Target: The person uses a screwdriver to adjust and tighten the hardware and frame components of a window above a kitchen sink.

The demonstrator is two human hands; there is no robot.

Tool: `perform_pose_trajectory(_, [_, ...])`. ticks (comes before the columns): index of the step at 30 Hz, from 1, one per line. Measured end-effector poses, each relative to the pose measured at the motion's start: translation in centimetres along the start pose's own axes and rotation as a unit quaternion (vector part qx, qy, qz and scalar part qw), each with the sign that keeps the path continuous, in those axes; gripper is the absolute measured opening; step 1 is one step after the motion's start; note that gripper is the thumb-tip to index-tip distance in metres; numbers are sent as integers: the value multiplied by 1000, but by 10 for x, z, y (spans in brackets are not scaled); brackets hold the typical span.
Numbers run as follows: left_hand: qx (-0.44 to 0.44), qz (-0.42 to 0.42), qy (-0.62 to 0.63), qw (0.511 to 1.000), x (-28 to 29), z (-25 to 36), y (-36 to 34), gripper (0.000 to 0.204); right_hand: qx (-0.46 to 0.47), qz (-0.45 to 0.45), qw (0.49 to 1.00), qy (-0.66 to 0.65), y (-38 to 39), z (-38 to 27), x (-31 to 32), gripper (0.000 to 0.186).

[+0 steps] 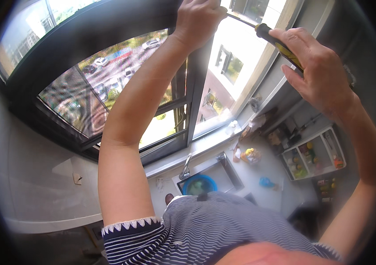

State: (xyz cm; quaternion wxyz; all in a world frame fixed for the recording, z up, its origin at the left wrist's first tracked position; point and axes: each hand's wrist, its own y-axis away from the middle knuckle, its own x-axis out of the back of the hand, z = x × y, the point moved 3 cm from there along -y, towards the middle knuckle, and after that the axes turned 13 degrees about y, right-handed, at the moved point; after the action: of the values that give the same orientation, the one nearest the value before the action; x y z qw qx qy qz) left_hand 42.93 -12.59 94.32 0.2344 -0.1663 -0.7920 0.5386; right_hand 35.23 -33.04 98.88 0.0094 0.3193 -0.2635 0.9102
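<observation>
Raised at upper right, my right hand [318,66] is closed round the black and yellow handle of a screwdriver [266,34]. The thin shaft points up and left toward my left hand [199,22], which is closed at the top edge of the view, by the upper part of the dark window frame [199,81]. Its fingertips are partly cut off, so what they hold I cannot make out. Where the screwdriver's tip ends is hidden near those fingers. A mesh screen [86,88] in a dark frame lies behind my left forearm.
Below the window are a sink [231,173] with a blue basin [214,180] in it and a faucet [185,167]. On the counter stand a yellow-topped bag [250,155] and a blue item [265,182]. A white rack [288,154] of bottles and jars stands right.
</observation>
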Motion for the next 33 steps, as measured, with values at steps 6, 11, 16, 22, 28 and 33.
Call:
perform_pose_trajectory(6, [10,-2,-20,1000,11,-8,4,2,-34,-71,996,49,1,-18,-13,44])
perform_pose_trajectory(11, [-10,-48,-80,996,34,-23,11,8,-165,31,924,-344,8,13,-27,36])
perform_pose_trajectory(16, [-37,-74,-172,982,31,-39,22,9,-316,-55,746,-583,28,9,-47,42])
perform_pose_trajectory(22, [16,-110,-202,973,45,-35,36,21,-422,-10,521,-742,114,-23,-71,43])
perform_pose_trajectory(28, [38,-149,-224,962,40,-34,40,32,-547,-114,363,-746,209,-98,-123,36])
perform_pose_trajectory(33, [37,-124,-249,960,38,-35,39,34,-589,-172,298,-732,261,-141,-142,37])
